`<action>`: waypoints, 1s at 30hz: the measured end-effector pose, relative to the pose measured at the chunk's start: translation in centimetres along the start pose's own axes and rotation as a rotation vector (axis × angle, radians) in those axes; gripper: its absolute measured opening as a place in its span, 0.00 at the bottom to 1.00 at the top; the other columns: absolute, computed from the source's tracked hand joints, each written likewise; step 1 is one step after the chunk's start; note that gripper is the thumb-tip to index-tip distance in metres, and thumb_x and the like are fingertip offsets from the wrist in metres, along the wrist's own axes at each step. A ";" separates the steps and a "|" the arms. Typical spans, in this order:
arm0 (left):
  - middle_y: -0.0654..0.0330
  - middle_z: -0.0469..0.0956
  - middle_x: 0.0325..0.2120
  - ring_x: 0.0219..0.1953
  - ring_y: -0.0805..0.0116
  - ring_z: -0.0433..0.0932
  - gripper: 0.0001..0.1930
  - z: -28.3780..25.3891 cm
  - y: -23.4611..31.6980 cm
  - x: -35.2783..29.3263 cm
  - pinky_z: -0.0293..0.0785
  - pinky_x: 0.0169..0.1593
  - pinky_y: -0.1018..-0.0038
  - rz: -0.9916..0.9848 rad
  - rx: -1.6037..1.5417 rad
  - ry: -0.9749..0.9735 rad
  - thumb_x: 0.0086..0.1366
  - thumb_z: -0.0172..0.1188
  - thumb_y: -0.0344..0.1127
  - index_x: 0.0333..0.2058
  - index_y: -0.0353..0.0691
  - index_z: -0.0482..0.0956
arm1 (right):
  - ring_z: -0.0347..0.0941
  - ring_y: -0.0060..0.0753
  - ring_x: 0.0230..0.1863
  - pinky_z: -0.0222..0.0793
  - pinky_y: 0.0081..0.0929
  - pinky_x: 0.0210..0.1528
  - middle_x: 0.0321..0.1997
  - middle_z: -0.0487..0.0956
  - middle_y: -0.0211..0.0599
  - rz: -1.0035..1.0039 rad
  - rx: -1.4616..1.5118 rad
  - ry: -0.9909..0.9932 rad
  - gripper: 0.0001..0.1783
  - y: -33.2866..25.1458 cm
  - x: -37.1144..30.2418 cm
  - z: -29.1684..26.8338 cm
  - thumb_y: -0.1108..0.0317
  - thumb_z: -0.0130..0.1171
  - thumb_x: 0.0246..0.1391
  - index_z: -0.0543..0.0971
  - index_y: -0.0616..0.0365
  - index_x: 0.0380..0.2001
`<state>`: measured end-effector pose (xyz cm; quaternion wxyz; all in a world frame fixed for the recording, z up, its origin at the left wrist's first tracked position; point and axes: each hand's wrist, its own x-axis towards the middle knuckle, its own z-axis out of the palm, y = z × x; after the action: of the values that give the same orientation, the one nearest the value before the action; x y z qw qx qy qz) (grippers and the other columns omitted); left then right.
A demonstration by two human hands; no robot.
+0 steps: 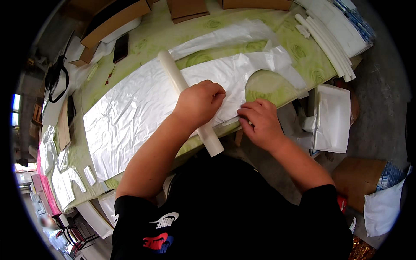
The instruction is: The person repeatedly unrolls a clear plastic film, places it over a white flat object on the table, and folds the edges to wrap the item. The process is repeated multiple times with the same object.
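Note:
A thin, crinkled white plastic sheet lies spread over the table, with a rounded opening near its right end. Across it, slanting toward me, rests a smooth off-white tube whose near end juts past the table edge. My left hand is closed over the sheet, its wrist crossing the tube; what its curled fingers hold is hidden. At the table's front edge, just left of the opening's lower rim, my right hand pinches the border of the sheet between thumb and fingers.
A green patterned cloth covers the table. A phone lies near an open cardboard box at far left. Several white rolls lie at far right. A white plastic bin stands below the right edge; white pieces lie at left.

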<state>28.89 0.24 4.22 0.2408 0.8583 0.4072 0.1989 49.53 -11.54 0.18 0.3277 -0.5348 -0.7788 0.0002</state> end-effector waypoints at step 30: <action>0.65 0.80 0.40 0.39 0.76 0.76 0.30 -9.8 -11.6 -10.8 0.75 0.41 0.74 -0.795 -0.683 0.399 0.68 0.66 0.32 0.68 0.43 0.69 | 0.71 0.55 0.64 0.64 0.49 0.68 0.60 0.80 0.46 0.288 -0.104 0.188 0.23 10.8 5.4 4.9 0.66 0.67 0.53 0.81 0.55 0.54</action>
<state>10.25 0.51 3.88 0.4801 0.4578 0.6494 0.3719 54.90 -0.74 -4.70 0.3677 -0.6547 -0.6590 -0.0434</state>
